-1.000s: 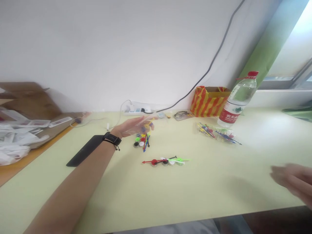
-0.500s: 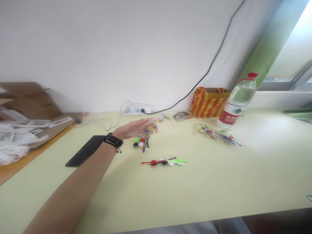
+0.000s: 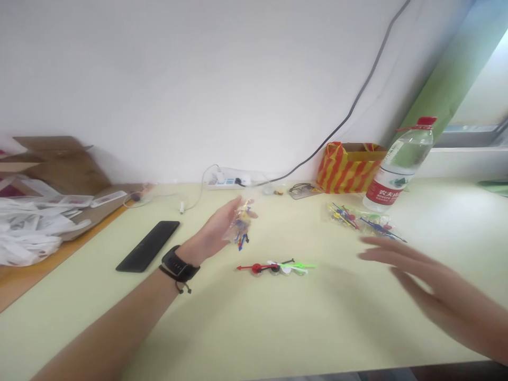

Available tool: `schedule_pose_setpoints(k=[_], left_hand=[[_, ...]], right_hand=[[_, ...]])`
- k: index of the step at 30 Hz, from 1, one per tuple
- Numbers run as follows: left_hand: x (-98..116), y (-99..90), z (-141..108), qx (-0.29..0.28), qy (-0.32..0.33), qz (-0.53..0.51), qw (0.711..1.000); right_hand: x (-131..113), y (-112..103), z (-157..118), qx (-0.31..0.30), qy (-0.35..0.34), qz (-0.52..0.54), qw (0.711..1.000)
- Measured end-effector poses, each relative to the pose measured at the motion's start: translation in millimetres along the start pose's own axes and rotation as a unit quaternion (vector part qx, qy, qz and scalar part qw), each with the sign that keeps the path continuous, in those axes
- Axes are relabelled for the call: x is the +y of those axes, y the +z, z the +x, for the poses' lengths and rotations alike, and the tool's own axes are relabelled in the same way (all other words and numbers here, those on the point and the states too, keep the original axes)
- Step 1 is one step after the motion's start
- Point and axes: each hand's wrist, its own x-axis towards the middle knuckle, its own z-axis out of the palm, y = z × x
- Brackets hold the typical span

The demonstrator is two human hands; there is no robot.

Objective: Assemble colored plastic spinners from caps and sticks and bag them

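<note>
My left hand [image 3: 216, 227], with a black watch on its wrist, grips a clear plastic bag [image 3: 240, 221] that has small yellow and blue parts in it. Behind and below the bag, the tips of some arrow pointers [image 3: 243, 242] show on the table; the rest is hidden. A row of round discs with red, black, white and green arrow pointers [image 3: 278, 267] lies in front. My right hand [image 3: 424, 275] is over the right side of the table, its fingers spread and slightly blurred, holding nothing. Beyond its fingertips lie clear bags of coloured pointers [image 3: 363, 221].
A water bottle [image 3: 399, 169] and a striped paper bag [image 3: 349, 166] stand at the back right. A power strip [image 3: 228, 181] lies along the wall. On the left are a black flat case [image 3: 148, 246] and a cardboard box [image 3: 63, 164] with white plastic bags [image 3: 35, 233].
My right hand has come into view from the right. My left hand has drawn the clear bag nearer and turned it upright, covering the discs behind it. The view has shifted slightly left.
</note>
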Motion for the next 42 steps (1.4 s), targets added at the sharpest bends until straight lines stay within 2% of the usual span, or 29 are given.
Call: schedule_pose_setpoints(k=[3, 6, 9, 12, 15, 22, 28, 32, 35, 37, 39, 42], left_hand=[[-1.6, 1.0, -4.9, 0.030, 0.003, -0.065, 0.997], [-4.3, 3.2, -7.4, 0.081, 0.026, -0.112, 0.990], [-8.1, 5.3, -8.3, 0.126, 0.049, -0.140, 0.981], [-11.9, 5.1, -9.2, 0.130, 0.078, -0.133, 0.979], [-16.3, 3.1, -11.3, 0.120, 0.106, -0.084, 0.983], [-30.1, 9.4, -9.6, 0.148, 0.107, 0.010, 0.983], [-43.0, 19.2, 7.4, 0.076, 0.122, 0.151, 0.978], [-52.5, 25.2, 25.2, 0.045, 0.139, 0.260, 0.954], [-59.6, 30.0, 39.5, 0.034, 0.145, 0.303, 0.941], [-62.4, 33.4, 49.0, 0.038, 0.148, 0.324, 0.934], [-63.0, 37.3, 57.2, 0.049, 0.156, 0.350, 0.923], [-61.3, 43.8, 63.0, 0.051, 0.173, 0.376, 0.909]], right_hand=[[-30.8, 43.4, 48.1, -0.112, -0.065, -0.050, 0.990], [-57.7, 78.7, 81.3, -0.176, -0.132, -0.050, 0.974], [-69.9, 106.7, 101.6, -0.215, -0.155, -0.086, 0.960], [-70.1, 123.5, 113.5, -0.257, -0.167, -0.147, 0.940], [-64.5, 122.0, 117.9, -0.268, -0.161, -0.181, 0.933], [-35.0, 82.8, 111.9, -0.253, -0.091, -0.133, 0.954], [-3.8, 65.5, 121.1, -0.208, -0.037, -0.005, 0.977], [4.8, 54.3, 130.6, -0.125, 0.045, 0.095, 0.987], [-0.9, 39.0, 145.1, 0.008, 0.056, 0.111, 0.992], [-10.0, 28.0, 162.1, 0.131, 0.028, 0.098, 0.986], [-21.1, 20.5, 184.3, 0.249, -0.045, 0.077, 0.964], [-37.1, 23.1, 218.6, 0.344, -0.136, 0.053, 0.927]])
